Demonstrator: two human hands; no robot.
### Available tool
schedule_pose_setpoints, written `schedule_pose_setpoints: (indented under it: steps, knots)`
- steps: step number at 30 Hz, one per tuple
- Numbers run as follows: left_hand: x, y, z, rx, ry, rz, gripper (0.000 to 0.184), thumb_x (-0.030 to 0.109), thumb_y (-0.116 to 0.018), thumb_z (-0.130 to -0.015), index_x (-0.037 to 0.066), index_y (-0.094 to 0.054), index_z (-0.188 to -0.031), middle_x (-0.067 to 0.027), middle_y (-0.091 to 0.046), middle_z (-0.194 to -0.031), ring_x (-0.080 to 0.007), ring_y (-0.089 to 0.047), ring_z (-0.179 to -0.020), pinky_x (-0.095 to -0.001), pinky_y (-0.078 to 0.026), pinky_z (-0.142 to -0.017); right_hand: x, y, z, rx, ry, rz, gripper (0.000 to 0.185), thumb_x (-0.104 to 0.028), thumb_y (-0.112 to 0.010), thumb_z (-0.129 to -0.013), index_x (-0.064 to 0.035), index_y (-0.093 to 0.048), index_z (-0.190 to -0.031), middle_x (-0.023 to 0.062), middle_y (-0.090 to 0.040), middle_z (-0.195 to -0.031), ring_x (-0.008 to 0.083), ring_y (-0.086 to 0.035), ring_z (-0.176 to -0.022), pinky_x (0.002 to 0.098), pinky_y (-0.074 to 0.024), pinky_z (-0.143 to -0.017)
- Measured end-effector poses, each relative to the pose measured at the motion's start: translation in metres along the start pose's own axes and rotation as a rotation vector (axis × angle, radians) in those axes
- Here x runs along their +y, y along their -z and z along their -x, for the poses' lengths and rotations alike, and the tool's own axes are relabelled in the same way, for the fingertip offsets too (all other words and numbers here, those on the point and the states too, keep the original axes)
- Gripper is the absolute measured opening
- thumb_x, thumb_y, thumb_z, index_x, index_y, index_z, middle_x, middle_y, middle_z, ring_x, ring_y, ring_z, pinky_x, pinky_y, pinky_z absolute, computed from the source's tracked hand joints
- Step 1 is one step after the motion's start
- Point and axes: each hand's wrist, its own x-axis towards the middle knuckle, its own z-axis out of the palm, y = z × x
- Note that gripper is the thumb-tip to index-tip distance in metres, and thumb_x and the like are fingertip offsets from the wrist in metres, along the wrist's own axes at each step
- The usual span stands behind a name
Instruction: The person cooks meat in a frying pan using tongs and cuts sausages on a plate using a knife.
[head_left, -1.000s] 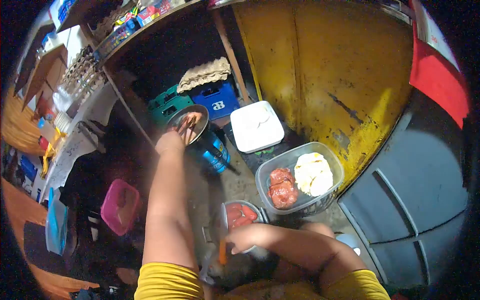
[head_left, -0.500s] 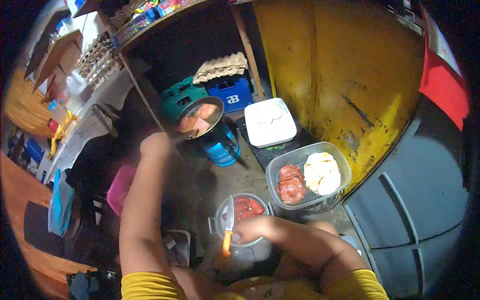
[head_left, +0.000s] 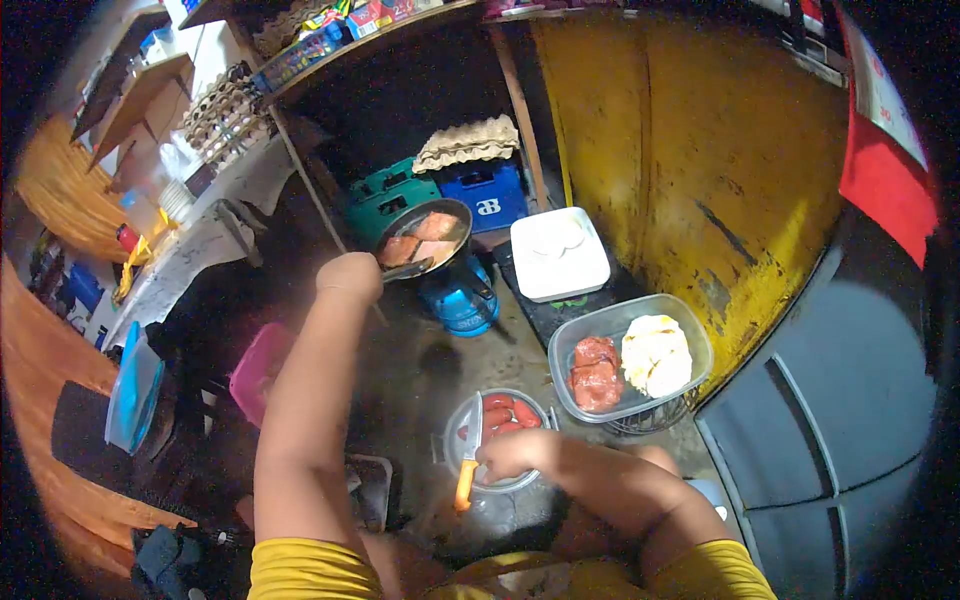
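My left hand is closed beside the frying pan, on what looks like the handle of a dark spatula reaching into the pan. Several pinkish-brown meat slices lie in this pan, on a blue gas-canister stove. Over a lidless metal pot of red sausages, my right hand is closed, its fingertips hidden. A knife with an orange handle rests across the pot's left side, touching or nearly touching those fingers; whether they grip it, I cannot tell.
Right of the pot, a clear plastic container holds red meat patties and fried eggs. Behind it sits a white lidded box. Blue crate and egg trays stand farther back. A pink container is left.
The view has shifted slightly, moving the scene right and down. My left hand has come closer to the pan, and the dark spatula shows more plainly at its near edge. My right hand stays at the pot.
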Motion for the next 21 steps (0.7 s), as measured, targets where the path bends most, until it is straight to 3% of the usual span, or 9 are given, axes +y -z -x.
schedule_pose_setpoints:
  steps: [8,12,15,17,21]
  knots:
    - [0.015,0.001,-0.008,0.013,0.017,0.047,0.026,0.013,-0.055,-0.084,0.008,-0.073,-0.103,-0.0155,-0.068,-0.111,-0.0306,-0.066,-0.105,-0.0412,-0.052,-0.087,-0.011,0.012,0.012,-0.040,-0.130,0.064,0.042,-0.039,-0.059,-0.085,-0.0106,-0.062,-0.116,0.0113,-0.067,-0.101,0.0296,-0.063,-0.091,0.0416,-0.0485,-0.079]
    - [0.013,-0.008,-0.025,0.075,0.057,0.078,0.025,0.014,-0.054,-0.087,0.008,-0.072,-0.104,-0.0159,-0.068,-0.112,-0.0306,-0.065,-0.105,-0.0417,-0.053,-0.087,0.003,0.003,-0.001,-0.065,-0.104,0.028,0.043,-0.039,-0.060,-0.085,-0.0093,-0.062,-0.116,0.0127,-0.067,-0.104,0.0310,-0.063,-0.095,0.0426,-0.0489,-0.081]
    - [0.023,-0.017,-0.037,0.057,0.110,0.109,0.026,0.015,-0.055,-0.088,0.007,-0.071,-0.107,-0.0154,-0.067,-0.113,-0.0303,-0.065,-0.105,-0.0416,-0.053,-0.087,0.014,-0.012,-0.009,-0.005,-0.059,0.084,0.044,-0.037,-0.062,-0.084,-0.0079,-0.061,-0.117,0.0142,-0.067,-0.108,0.0325,-0.063,-0.100,0.0439,-0.0490,-0.084]
    - [0.032,-0.021,-0.039,0.070,0.105,0.117,0.027,0.017,-0.053,-0.089,0.009,-0.071,-0.108,-0.0149,-0.067,-0.114,-0.0301,-0.065,-0.105,-0.0416,-0.052,-0.087,0.021,-0.020,-0.008,0.232,0.080,0.007,0.032,-0.034,-0.065,-0.080,-0.0072,-0.071,-0.096,0.0143,-0.070,-0.086,0.0316,-0.068,-0.082,0.0467,-0.0516,-0.068]
    - [0.042,-0.052,-0.073,0.104,0.105,0.105,0.030,0.020,-0.048,-0.092,0.015,-0.070,-0.112,-0.0129,-0.068,-0.114,-0.0293,-0.066,-0.105,-0.0414,-0.052,-0.088,0.032,-0.028,-0.014,0.242,0.018,0.002,0.033,-0.035,-0.066,-0.081,-0.0070,-0.069,-0.099,0.0144,-0.069,-0.087,0.0325,-0.067,-0.083,0.0472,-0.0513,-0.070]
